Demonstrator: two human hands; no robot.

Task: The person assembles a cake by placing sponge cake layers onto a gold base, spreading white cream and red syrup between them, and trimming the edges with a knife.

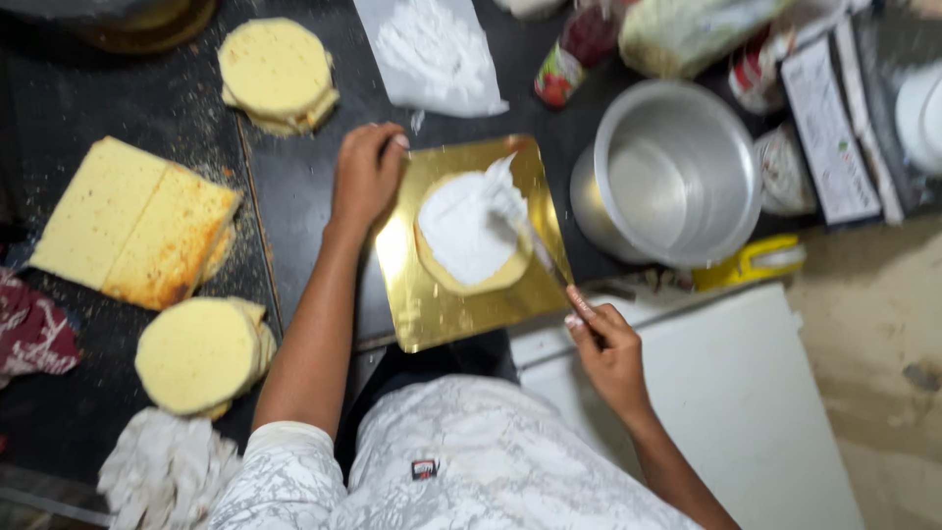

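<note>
A gold square cake board (pixel 432 299) lies on the dark counter, with a round yellow sponge layer (pixel 491 277) on it, mostly covered in white cream (pixel 461 231). My left hand (pixel 366 175) rests on the board's left far corner, fingers curled over its edge. My right hand (pixel 606 345) grips the handle of a palette knife (pixel 535 245) whose cream-coated blade lies across the sponge's top.
Round sponge stacks (pixel 278 71) (pixel 201 353) and a rectangular sponge slab (pixel 132 224) lie to the left. A cream-smeared plastic sheet (pixel 432 49) sits behind the board. A metal pot (pixel 677 172) stands right, a white board (pixel 726 393) near right, a crumpled cloth (pixel 162 471) near left.
</note>
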